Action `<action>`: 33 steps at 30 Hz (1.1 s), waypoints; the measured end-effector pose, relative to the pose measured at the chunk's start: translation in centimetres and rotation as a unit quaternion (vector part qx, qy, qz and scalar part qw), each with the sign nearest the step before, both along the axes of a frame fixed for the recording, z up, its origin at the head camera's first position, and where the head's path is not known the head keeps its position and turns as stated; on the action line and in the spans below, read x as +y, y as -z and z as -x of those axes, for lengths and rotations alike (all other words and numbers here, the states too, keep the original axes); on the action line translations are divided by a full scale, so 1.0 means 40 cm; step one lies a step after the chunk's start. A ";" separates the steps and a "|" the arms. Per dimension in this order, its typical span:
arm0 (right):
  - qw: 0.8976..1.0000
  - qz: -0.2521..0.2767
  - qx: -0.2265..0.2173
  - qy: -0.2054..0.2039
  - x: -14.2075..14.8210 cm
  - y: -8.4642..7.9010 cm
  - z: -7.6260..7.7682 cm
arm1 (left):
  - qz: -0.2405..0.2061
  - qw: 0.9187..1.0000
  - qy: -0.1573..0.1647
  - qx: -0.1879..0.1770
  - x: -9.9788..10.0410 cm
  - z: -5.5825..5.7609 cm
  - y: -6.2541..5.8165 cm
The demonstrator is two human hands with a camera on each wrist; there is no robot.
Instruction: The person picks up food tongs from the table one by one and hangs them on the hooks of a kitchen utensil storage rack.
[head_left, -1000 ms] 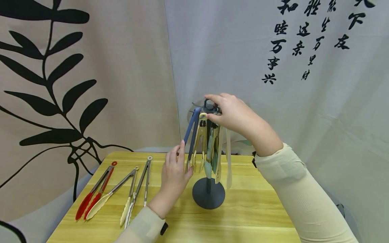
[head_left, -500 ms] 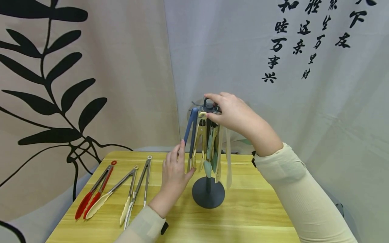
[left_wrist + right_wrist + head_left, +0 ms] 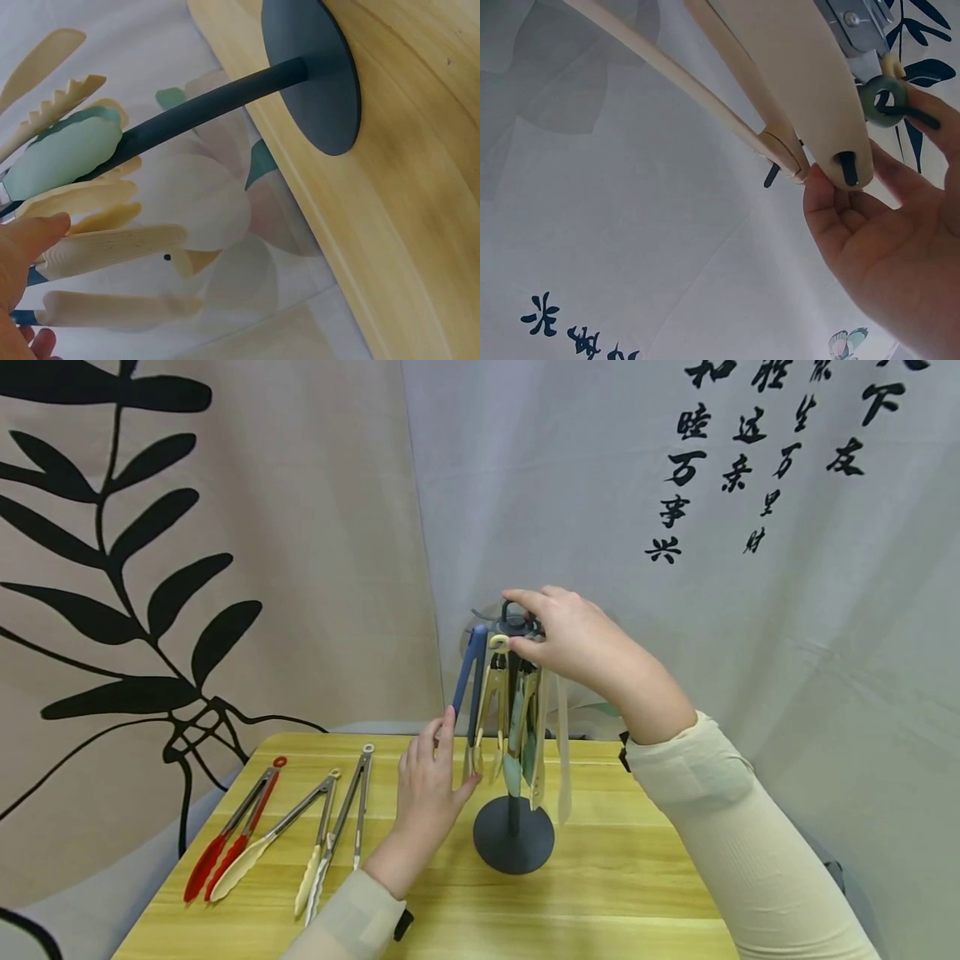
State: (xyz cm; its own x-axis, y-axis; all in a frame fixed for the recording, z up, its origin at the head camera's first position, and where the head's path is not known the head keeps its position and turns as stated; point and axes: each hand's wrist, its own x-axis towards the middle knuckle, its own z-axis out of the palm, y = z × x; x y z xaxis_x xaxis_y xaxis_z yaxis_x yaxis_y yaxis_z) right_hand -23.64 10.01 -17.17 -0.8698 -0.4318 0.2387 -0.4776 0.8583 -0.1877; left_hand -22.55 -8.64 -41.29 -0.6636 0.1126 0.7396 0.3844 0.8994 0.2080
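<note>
A dark utensil stand (image 3: 513, 839) with a round base stands on the wooden table (image 3: 615, 877), several tongs hanging from its top hooks. At the left side of the stand, my left hand (image 3: 427, 789) holds the blue tongs (image 3: 478, 652). In the left wrist view their two beige heads (image 3: 116, 251) lie between my thumb and fingers. My right hand (image 3: 577, 631) grips the top of the stand, index finger at the black loop and thumb beside a pale yellow ring (image 3: 499, 643). The right wrist view shows beige tongs (image 3: 802, 97) hanging close to my right fingertips.
On the left of the table lie red-tipped tongs (image 3: 240, 839), cream-tipped tongs (image 3: 277, 835) and metal tongs (image 3: 345, 818) with pale ends. Green-headed tongs (image 3: 67, 154) hang near the stand's pole. A printed curtain (image 3: 330, 568) rises behind the table.
The top of the blue tongs has shifted slightly left, and my left thumb sits a little higher. My right hand has stayed at the top of the stand.
</note>
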 end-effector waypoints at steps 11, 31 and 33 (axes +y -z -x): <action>1.000 0.005 -0.007 0.005 0.001 0.002 0.002 | 0.005 1.000 0.007 -0.012 -0.009 -0.004 0.013; 1.000 0.001 -0.006 -0.001 0.006 -0.003 0.003 | -0.054 0.993 0.047 -0.097 -0.043 -0.011 0.059; 1.000 0.001 -0.007 0.001 0.006 -0.002 0.002 | -0.053 0.992 0.048 -0.102 -0.045 -0.013 0.063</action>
State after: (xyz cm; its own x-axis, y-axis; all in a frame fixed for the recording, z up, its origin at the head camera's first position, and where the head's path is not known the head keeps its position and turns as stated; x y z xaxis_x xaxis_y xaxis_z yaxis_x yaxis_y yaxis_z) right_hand -23.73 10.23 -17.08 -0.8734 -0.4305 0.2279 -0.4742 0.8584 -0.1957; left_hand -22.05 -10.46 -43.81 -0.7910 0.1111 0.6017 0.4074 0.8293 0.3825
